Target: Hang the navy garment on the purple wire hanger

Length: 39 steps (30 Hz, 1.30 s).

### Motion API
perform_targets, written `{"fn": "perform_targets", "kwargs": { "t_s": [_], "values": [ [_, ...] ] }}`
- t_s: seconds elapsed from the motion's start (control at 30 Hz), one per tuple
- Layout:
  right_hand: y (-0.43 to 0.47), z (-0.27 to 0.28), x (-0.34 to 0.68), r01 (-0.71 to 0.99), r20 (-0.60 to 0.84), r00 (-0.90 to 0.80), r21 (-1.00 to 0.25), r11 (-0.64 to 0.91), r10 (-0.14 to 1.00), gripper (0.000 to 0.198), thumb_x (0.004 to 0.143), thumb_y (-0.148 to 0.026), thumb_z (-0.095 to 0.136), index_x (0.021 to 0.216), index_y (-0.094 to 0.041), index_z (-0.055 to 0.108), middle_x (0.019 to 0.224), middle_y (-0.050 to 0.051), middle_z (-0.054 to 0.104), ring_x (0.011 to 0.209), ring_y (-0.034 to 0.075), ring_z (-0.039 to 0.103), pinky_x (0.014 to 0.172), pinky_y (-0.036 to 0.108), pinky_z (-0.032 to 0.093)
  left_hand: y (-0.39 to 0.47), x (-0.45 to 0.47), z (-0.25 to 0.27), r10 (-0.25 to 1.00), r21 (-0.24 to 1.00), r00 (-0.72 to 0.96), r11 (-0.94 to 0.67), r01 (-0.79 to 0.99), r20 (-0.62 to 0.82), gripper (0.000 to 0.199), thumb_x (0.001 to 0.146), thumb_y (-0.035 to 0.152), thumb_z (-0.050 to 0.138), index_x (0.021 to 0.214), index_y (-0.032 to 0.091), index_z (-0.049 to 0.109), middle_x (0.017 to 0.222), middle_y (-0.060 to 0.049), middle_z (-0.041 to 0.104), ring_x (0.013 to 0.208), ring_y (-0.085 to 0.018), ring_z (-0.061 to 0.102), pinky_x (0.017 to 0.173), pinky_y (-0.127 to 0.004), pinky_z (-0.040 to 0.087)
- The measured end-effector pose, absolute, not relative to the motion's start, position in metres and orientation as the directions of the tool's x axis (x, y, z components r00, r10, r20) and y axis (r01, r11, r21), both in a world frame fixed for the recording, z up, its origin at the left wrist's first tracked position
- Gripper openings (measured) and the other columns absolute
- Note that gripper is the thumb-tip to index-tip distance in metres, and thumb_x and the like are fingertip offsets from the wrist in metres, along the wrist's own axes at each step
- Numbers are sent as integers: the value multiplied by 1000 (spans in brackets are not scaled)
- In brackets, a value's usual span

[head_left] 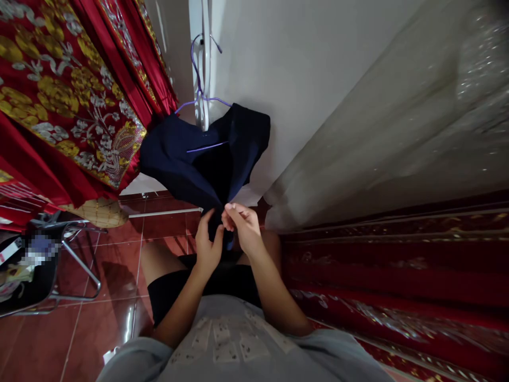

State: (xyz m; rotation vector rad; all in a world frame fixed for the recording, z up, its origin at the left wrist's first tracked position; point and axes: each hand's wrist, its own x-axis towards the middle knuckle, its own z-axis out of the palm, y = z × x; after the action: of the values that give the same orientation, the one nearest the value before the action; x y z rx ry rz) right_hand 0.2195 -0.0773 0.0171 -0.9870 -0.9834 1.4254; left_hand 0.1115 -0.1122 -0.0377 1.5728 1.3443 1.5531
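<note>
As the top (pixel 167 154) hangs from a purple hanger (pixel 199 87) by a white pole (pixel 206 63), its shoulders over the hanger's two ends, the right hand (pixel 247 231) pinches its front edge at the foot of the neck opening. Close by, the left hand (pixel 207 249) curves at the cloth, thumb and fingers parted. A red embroidered drape (pixel 79 90) hangs right by one shoulder; lower down, a chair (pixel 43 289) bears small things.
</note>
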Motion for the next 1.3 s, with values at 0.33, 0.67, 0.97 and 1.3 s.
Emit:
{"fn": "perform_targets", "kwargs": {
  "t_s": [0.33,0.67,0.97,1.3],
  "values": [
    [-87,28,217,-104,-168,-317,-972,-210,934,40,85,-53,65,70,-16,64,48,-4,48,43,7,39,45,23,26,-102,92,-23,868,843,-159,-389,371,471,16,98,23,57,84,19,63,76,0,64,73,-13,62,72,-25,49],
    [51,134,219,-377,-27,-129,-923,-74,991,33,88,-42,71,71,-19,54,51,-8,36,42,4,25,39,21,14,-96,91,-59,879,727,94,-443,524,467,13,98,21,56,91,20,66,86,-6,70,82,-19,68,76,-29,51],
    [38,163,214,-418,99,-81,-907,56,992,41,101,-48,59,74,-17,54,51,-7,39,41,3,30,38,17,18,-35,54,-5,887,638,437,-425,643,150,21,91,12,60,105,19,74,108,-10,77,97,-23,74,94,-39,57],
    [29,172,221,-135,277,-178,-957,255,944,40,101,-44,57,73,-16,54,55,-6,44,47,2,44,47,12,28,33,60,144,682,581,185,-711,396,707,28,101,46,58,110,21,67,95,-3,66,99,-19,71,96,-38,57]
  ]
}}
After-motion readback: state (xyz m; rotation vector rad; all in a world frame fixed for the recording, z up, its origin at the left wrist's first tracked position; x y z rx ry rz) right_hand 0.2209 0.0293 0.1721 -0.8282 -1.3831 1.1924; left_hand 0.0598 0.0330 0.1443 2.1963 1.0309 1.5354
